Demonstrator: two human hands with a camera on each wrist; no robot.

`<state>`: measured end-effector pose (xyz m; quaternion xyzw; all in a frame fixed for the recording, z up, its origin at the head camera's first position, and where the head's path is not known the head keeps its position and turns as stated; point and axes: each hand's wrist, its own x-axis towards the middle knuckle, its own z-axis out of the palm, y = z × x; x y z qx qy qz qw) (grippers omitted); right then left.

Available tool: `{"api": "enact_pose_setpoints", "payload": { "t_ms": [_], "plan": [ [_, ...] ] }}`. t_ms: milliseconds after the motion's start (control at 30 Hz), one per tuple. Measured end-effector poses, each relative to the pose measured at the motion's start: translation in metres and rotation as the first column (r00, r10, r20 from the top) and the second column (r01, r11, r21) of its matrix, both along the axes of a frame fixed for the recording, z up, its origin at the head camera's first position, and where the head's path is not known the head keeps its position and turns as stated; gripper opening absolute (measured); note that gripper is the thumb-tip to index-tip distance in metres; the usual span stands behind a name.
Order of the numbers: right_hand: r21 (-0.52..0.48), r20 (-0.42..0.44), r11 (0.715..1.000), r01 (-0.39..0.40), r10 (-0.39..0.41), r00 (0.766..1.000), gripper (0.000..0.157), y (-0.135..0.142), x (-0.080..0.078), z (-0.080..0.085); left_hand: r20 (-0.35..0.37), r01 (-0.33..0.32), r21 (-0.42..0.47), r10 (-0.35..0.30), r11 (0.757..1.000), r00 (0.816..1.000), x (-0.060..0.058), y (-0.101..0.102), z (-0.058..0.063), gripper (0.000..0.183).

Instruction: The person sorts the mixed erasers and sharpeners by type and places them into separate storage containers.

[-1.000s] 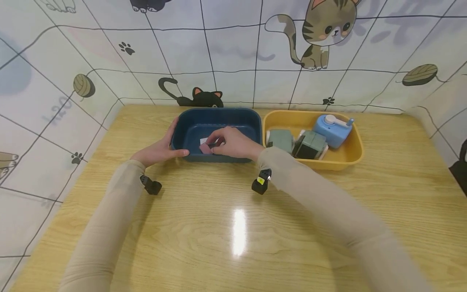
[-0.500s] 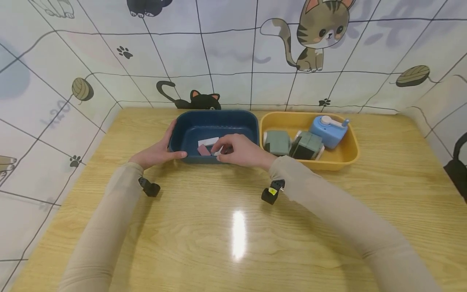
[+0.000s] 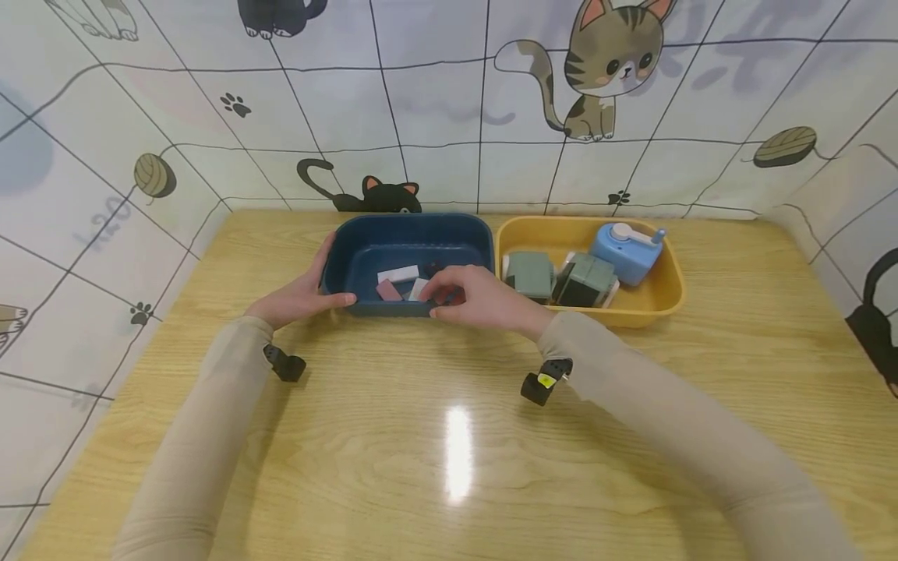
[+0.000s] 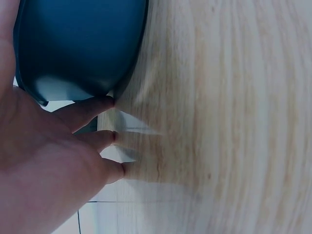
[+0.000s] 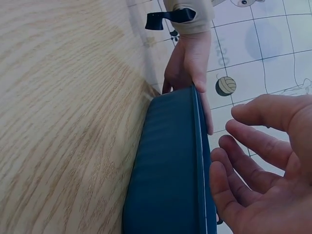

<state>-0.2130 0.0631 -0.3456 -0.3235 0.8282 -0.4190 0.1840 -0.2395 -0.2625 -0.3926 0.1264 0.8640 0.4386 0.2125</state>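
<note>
My left hand (image 3: 298, 298) holds the left end of a dark blue plastic box (image 3: 414, 226), its thumb at the near corner and its fingers along the outer wall. Over the box's near right part is my right hand (image 3: 484, 300), with loosely bent fingers dipping inside. Near its fingertips sits a small white block (image 3: 418, 289); contact cannot be made out. A pink block (image 3: 388, 291) and a longer white block (image 3: 397, 274) lie to the left. Dark red pieces beneath the hand are mostly hidden. In the right wrist view, nothing shows between the right fingers (image 5: 263, 146).
Right of the blue box stands a yellow box (image 3: 659, 300). Inside are a blue crank pencil sharpener (image 3: 627, 253) and two grey-green objects, one a boxy grey-green object (image 3: 529, 274). Both boxes stand on a wooden table (image 3: 393, 436) against a cat-patterned wall (image 3: 435, 109).
My right hand has moved right inside the blue box, away from the pink block, which now lies uncovered with the white blocks. The left hand keeps its place on the box.
</note>
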Motion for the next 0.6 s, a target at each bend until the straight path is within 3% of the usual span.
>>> {"api": "enact_pose_setpoints", "payload": {
  "t_ms": [300,600],
  "plan": [
    [-0.030,-0.002,0.999,0.010,-0.010,1.000,0.023,0.023,0.013,0.001,0.002,0.003,-0.025,-0.003,1.000,1.000,0.003,0.003,0.004,0.107],
    [-0.046,-0.046,0.999,0.015,-0.017,0.999,0.027,0.050,0.017,0.004,-0.025,0.037,-0.130,-0.041,0.991,0.999,-0.002,-0.001,0.006,0.111]
  ]
}}
